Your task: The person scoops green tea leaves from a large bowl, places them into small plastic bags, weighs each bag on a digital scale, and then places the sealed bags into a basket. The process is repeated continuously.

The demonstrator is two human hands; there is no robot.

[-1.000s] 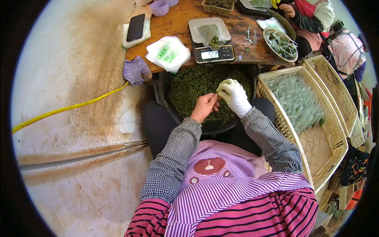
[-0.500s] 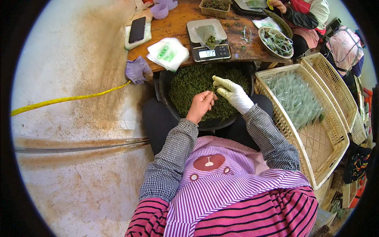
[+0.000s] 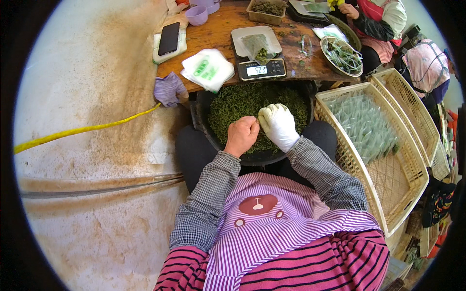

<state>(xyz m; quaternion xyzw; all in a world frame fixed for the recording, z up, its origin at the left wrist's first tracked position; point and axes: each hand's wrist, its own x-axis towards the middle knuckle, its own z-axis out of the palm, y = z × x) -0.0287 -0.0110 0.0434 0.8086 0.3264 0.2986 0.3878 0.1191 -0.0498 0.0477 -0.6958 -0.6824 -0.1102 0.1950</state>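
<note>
My left hand (image 3: 242,135), bare, is closed with its fingertips turned in over a black tub (image 3: 201,120) of small dark-green plant pieces (image 3: 232,103). Close beside it, my right hand (image 3: 279,127) in a white glove is curled closed too. The two hands nearly meet at their thumbs and forefingers; whatever they pinch is hidden or too small to make out. Just beyond the tub, a digital scale (image 3: 262,69) stands at the table edge. On its pan lies a clear bag (image 3: 257,47) with some green plant matter inside.
Printed plastic bags (image 3: 208,70), a phone (image 3: 169,39) and purple cups (image 3: 196,16) lie on the wooden table (image 3: 221,31). A basket of strips (image 3: 342,54) sits at right. Cream crates (image 3: 383,203) stand right of me, one with filled bags (image 3: 361,123). A co-worker (image 3: 376,22) sits far right.
My right hand has gone from stretched fingers to a curled grip and moved slightly left and down. My left hand has rolled over, its back now upward.
</note>
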